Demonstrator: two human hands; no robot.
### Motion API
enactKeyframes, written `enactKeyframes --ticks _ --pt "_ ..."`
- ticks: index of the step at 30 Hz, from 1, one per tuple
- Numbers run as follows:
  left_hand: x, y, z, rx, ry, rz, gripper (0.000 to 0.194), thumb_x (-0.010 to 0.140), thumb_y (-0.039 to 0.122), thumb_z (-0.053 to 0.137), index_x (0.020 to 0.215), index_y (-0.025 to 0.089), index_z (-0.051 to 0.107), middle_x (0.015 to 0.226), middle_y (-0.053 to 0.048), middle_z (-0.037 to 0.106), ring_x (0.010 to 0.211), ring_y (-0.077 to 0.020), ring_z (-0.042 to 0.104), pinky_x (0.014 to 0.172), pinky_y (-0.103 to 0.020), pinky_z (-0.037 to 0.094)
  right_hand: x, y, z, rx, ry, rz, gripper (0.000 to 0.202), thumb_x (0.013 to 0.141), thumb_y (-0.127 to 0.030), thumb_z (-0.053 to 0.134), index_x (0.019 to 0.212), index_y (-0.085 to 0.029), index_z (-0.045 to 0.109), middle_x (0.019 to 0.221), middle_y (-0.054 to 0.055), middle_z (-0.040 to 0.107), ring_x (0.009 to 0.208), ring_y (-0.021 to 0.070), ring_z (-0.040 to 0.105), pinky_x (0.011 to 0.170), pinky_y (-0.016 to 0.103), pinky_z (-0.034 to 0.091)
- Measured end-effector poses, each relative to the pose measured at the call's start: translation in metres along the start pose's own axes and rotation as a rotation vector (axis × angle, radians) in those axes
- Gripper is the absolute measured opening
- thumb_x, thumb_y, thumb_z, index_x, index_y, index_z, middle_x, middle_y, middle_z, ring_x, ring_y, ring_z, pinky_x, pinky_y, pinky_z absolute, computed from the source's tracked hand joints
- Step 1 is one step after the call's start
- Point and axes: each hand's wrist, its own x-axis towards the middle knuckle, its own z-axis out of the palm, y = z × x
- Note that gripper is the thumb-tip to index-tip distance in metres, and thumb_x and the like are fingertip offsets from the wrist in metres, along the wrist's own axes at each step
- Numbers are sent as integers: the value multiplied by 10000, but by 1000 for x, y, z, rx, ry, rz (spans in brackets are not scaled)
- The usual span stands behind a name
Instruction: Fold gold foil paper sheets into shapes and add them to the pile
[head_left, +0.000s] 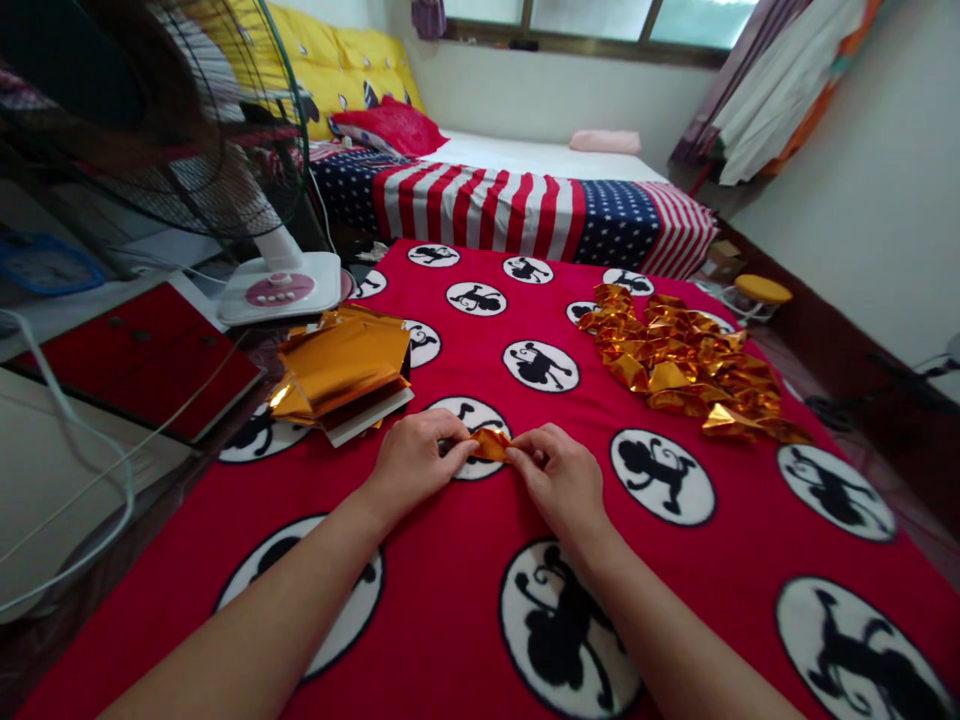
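Observation:
Between my two hands is a small folded piece of gold foil paper (pixel 491 445), held just above the red cloth. My left hand (pixel 420 450) pinches its left end between thumb and fingers. At the other end, my right hand (pixel 559 470) grips it the same way. A stack of flat gold foil sheets (pixel 341 365), some with white undersides, lies beyond my left hand. Far to the right, a heap of folded gold foil pieces (pixel 682 365) spreads over the cloth.
A red cloth (pixel 450 610) with white circles and black monkey figures covers the surface. On the left stand a fan (pixel 281 285) and a red-topped box (pixel 142 355). A bed (pixel 487 205) is at the back; a yellow stool (pixel 761 290) stands at the right.

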Motion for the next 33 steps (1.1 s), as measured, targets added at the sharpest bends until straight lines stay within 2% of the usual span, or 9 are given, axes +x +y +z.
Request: enactKeyframes --ticks 9,19,26,33 --pt "4 2 1 7 12 -56 132 809 264 665 714 185 713 783 -32 718 681 -143 624 648 -245 459 1 -2 -1 -49 18 28 79 813 -298 675 750 -260 706 728 -28 653 641 135 581 563 260 325" --pt "5 -4 3 -25 38 -111 130 743 287 742 663 188 711 755 -24 722 680 -153 633 646 -251 467 -2 -4 2 -104 34 -32 92 844 -240 622 754 -224 637 748 -5 630 645 142 548 566 258 317" --pt "5 -1 3 -14 41 -132 125 741 279 746 662 192 703 754 -13 713 668 -146 619 650 -253 455 -5 -5 4 -94 52 -40 77 861 -221 599 788 -221 624 829 12 623 701 148 570 582 256 341" --pt "4 -1 5 -3 36 -158 149 781 313 715 693 193 705 772 -11 708 685 -144 616 660 -256 438 -6 -3 4 -55 73 -35 112 847 -203 602 735 -210 600 780 6 620 659 146 554 592 265 342"
